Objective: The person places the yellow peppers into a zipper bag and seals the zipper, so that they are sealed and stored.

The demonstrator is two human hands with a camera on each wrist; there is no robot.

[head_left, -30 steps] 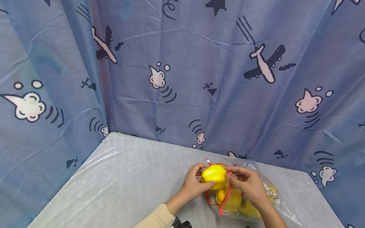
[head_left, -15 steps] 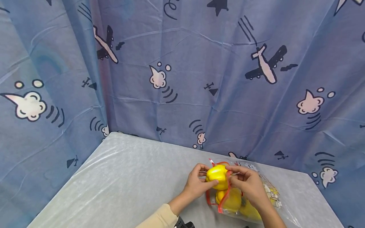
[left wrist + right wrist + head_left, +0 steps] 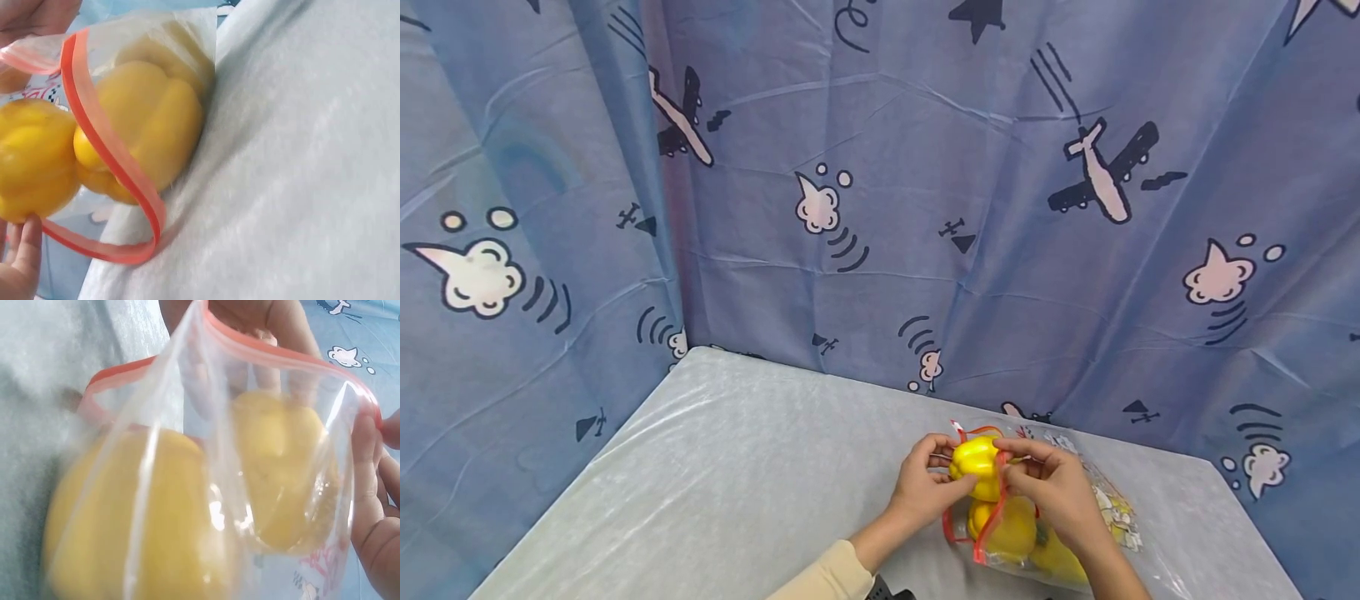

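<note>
My left hand (image 3: pixel 922 483) grips a yellow bell pepper (image 3: pixel 976 467), thumb on the near side and fingers on the far side. That pepper sits at the mouth of a clear plastic bag (image 3: pixel 980 552) with a red zip edge. Pinching the bag's rim is my right hand (image 3: pixel 1058 487), to the right of the pepper. Another yellow bell pepper (image 3: pixel 147 119) lies inside the bag, just below the held one and close against it. Deeper in the bag shows a further yellow shape (image 3: pixel 1060 560), partly hidden by my right forearm. Through the film, the right wrist view shows the held pepper (image 3: pixel 281 481).
A pale grey covered table (image 3: pixel 760 450) lies beneath the bag. Behind it hangs a blue curtain (image 3: pixel 880 208) with airplane and cloud prints. The bag's printed far part (image 3: pixel 1116 517) spreads to the right on the table.
My left hand has moved a little to the right with the pepper, bringing it further into the bag's mouth. The right hand stays at the rim, nearly still.
</note>
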